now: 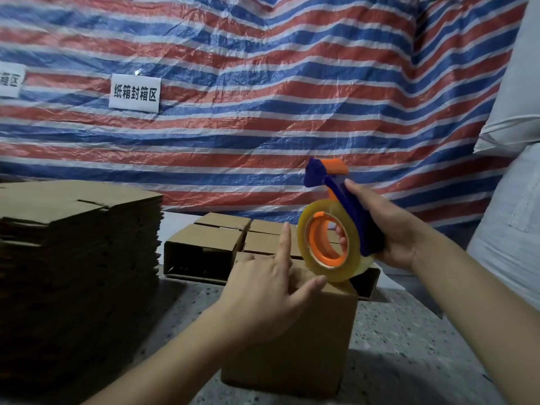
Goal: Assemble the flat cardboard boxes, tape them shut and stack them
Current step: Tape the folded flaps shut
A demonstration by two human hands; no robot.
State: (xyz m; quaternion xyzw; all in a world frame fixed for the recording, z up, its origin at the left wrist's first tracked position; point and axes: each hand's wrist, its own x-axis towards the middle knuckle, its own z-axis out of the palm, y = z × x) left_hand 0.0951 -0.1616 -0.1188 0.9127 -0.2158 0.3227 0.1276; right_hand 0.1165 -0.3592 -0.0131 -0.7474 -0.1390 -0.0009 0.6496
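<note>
An assembled cardboard box stands on the floor in front of me. My left hand rests on its top with the forefinger and thumb stretched toward a tape roll. My right hand grips a blue and orange tape dispenser carrying a roll of clear tape, held just above the box's far right corner. A tall stack of flat cardboard boxes stands at the left. Several assembled boxes sit behind, some with an open side facing me.
A red, white and blue striped tarp hangs behind, with a white paper sign pinned to it. White sacks rise at the right. The floor is speckled grey.
</note>
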